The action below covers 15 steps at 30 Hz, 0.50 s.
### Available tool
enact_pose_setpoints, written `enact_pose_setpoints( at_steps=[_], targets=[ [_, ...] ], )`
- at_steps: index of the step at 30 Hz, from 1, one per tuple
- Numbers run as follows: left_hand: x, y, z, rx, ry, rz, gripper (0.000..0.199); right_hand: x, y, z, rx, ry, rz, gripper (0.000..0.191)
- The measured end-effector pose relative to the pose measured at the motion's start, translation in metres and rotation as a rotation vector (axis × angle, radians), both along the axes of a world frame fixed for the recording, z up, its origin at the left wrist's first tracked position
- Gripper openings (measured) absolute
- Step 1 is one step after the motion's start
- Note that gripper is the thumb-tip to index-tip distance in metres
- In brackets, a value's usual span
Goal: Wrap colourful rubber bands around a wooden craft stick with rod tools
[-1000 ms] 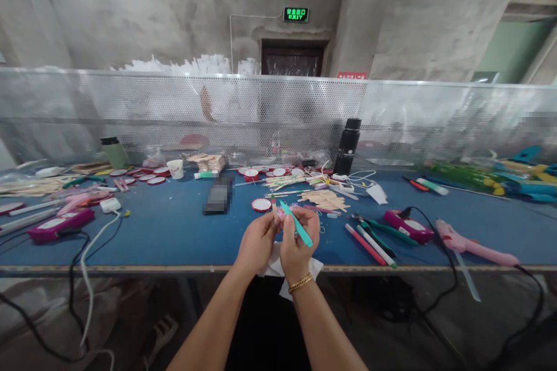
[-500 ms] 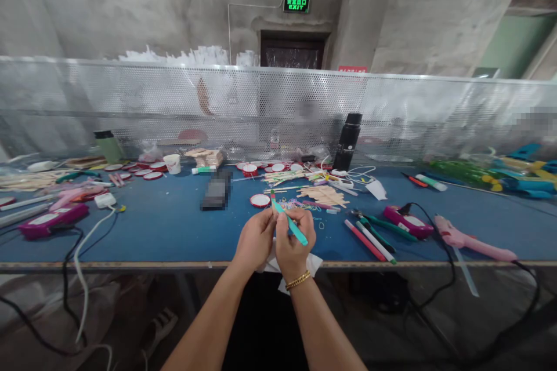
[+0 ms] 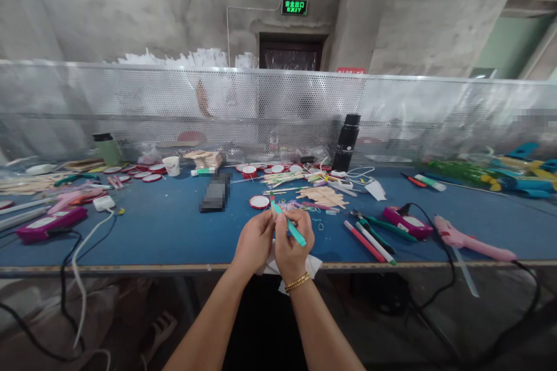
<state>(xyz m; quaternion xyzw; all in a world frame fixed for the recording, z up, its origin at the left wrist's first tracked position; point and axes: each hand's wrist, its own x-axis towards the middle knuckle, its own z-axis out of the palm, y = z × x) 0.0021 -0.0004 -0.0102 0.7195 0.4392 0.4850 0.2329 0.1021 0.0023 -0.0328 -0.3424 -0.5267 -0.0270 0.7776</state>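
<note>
My right hand (image 3: 293, 248) pinches a teal marker pen (image 3: 297, 234) slantwise, its rear end pointing down towards me. My left hand (image 3: 256, 242) is closed beside it, gripping a narrow stick (image 3: 272, 197) whose upper end shows red and green. The marker's front end meets the stick between the two hands; fingers hide the exact contact and the stick's lower part. White paper (image 3: 314, 264) lies under my hands at the table edge. Just beyond them are a small red-rimmed white drum (image 3: 260, 202) and scattered small coloured rubber bands (image 3: 300, 205).
On the blue table (image 3: 152, 237) lie wooden craft sticks (image 3: 324, 196), a phone (image 3: 215, 192), markers (image 3: 365, 240), pliers (image 3: 391, 227) and a pink glue gun (image 3: 470, 239) with a trailing cable. A black bottle (image 3: 347, 144) stands before the perforated metal screen (image 3: 174, 104).
Both hands keep nearly the same pose, with the marker still against the stick. The camera view has shifted very slightly.
</note>
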Motion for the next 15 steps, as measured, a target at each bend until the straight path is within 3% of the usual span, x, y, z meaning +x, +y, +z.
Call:
enact_pose_setpoints(
  at_steps=[15],
  targets=[
    [0.0003, 0.0012, -0.0005, 0.017, 0.009, 0.025, 0.039, 0.0000, -0.0007, -0.0001, -0.003, 0.040, -0.049, 0.016]
  ],
)
